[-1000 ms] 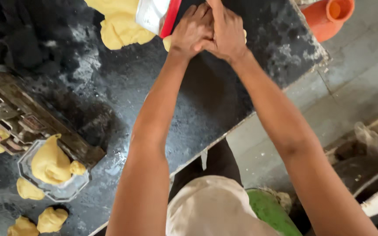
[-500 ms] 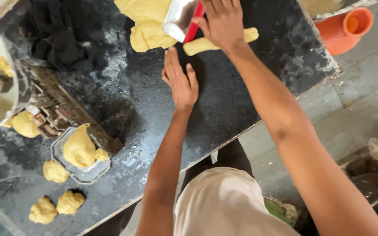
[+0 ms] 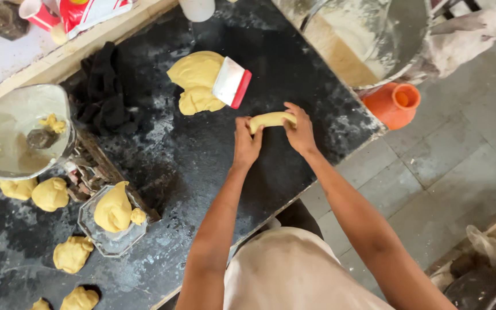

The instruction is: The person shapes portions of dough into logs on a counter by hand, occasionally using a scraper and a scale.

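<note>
Both hands — left hand [image 3: 247,143], right hand [image 3: 301,133] — grip the short yellow dough roll [image 3: 271,119] at its ends, mid-frame on the dark desk [image 3: 202,166]; it looks soft, light, easily dented.

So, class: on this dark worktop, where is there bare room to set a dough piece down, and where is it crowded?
Bare patches: the dark worktop between the black cloth and the left hand, and the strip between the right hand and the orange pot. Crowded: the left end, around the scale pan, glass tray and dough balls.
</note>
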